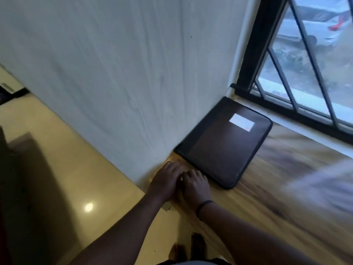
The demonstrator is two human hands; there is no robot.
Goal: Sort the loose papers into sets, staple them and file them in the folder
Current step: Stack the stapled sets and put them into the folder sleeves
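A dark brown, flat rectangular folder with rounded corners (223,142) lies closed on the wooden tabletop (267,197), pushed into the far corner where the pale wall (114,73) meets the window sill; whether anything is inside cannot be seen. A small white label with a red mark (241,122) sits on the far right part of its cover, and a darker band runs along its left edge.

Both hands are at the near left corner of the folder, close to the table's left edge. The left hand (167,178) and the right hand (194,183) lie side by side, touching, fingers curled downward over something small and pale between them; the blur hides what it is, so their grasp cannot be told. A dark band (204,206) circles the right wrist.

A pale smear at the right of the table (324,180) may be loose papers, too blurred to tell. A black-framed barred window (296,64) fills the far right, with a parked car (305,29) outside. Shiny beige floor (66,159) lies to the left.
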